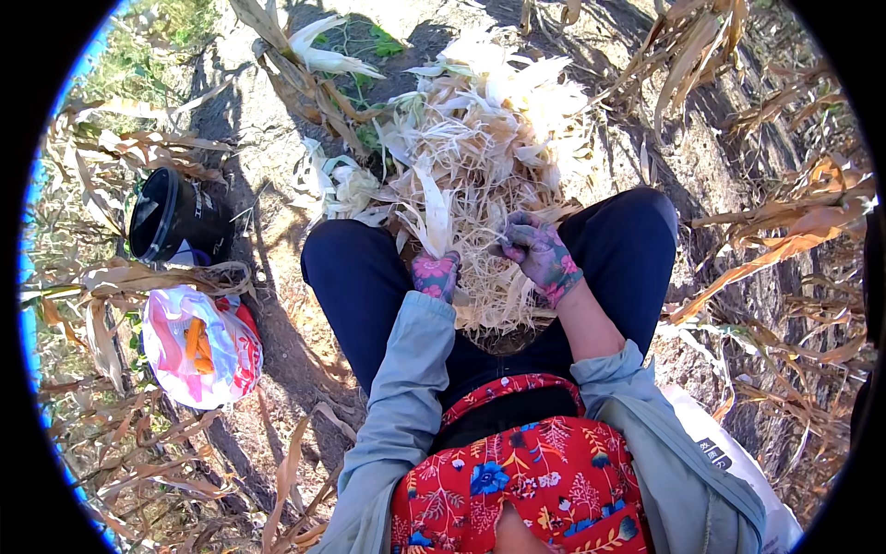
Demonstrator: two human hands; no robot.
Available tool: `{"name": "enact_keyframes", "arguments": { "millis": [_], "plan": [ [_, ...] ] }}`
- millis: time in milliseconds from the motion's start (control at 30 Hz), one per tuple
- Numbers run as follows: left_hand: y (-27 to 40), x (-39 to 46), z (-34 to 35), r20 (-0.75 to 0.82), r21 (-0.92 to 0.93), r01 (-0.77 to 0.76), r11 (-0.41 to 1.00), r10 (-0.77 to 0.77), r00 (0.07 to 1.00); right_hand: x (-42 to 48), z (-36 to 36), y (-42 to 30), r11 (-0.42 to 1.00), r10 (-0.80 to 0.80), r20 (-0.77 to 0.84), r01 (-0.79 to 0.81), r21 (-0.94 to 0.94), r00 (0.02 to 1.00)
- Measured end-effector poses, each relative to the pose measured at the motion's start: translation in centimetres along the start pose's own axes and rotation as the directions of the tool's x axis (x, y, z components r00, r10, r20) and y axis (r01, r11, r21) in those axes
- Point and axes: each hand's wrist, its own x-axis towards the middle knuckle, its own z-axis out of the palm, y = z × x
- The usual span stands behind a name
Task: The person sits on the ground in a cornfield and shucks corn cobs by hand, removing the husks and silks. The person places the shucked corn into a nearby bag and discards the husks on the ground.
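My left hand [436, 275], in a floral work glove, grips the base of a pale corn husk [435, 211] whose leaves fan out away from me. Between my knees, my right hand [540, 253] wears a matching glove. Its fingers are bent close to some thin husk strands, and whether they pinch any is unclear. Under and beyond both hands spreads a heap of dry corn husks [484, 149], finely shredded near me and in broader leaves toward the far side.
To the left, a black bucket [183, 218] lies tipped on its side. Nearer stands a plastic bag [232, 339] with orange corn cobs [197, 346] inside. Dry corn stalks [782, 235] line the right. A white printed sack [737, 464] lies by my right side.
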Motion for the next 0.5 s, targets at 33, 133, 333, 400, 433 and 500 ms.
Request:
{"name": "enact_keyframes", "arguments": {
  "millis": [33,133,333,400,433,500],
  "plan": [
    [-0.1,0.1,-0.1,-0.005,-0.042,0.005,0.999,-0.005,1.0,0.0,-0.2,-0.6,0.996,-0.02,0.027,0.017,0.088,0.999],
    [-0.1,0.0,-0.6,-0.024,-0.118,0.003,0.993,-0.006,1.0,-0.4,0.5,-2.8,0.981,-0.148,-0.011,0.148,0.122,0.989],
    [-0.8,0.7,-0.4,-0.002,-0.163,-0.007,0.987,0.007,1.0,-0.1,-1.1,-3.4,0.857,-0.172,-0.09,0.104,-0.504,0.981],
    [-1.7,1.2,-0.5,0.016,-0.155,-0.051,0.987,0.054,0.998,0.3,-0.9,-2.2,0.476,-0.07,-0.153,-0.102,-0.874,0.986],
    [-2.1,1.5,-0.4,0.028,-0.144,-0.083,0.986,0.088,0.996,0.5,-0.8,-1.5,0.217,-0.039,-0.204,-0.191,-0.957,0.978],
    [-1.9,1.3,-0.2,0.031,-0.113,-0.131,0.985,0.135,0.99,1.1,-2.0,0.5,0.056,-0.036,-0.137,-0.134,-0.989,0.99]
  ]
}}
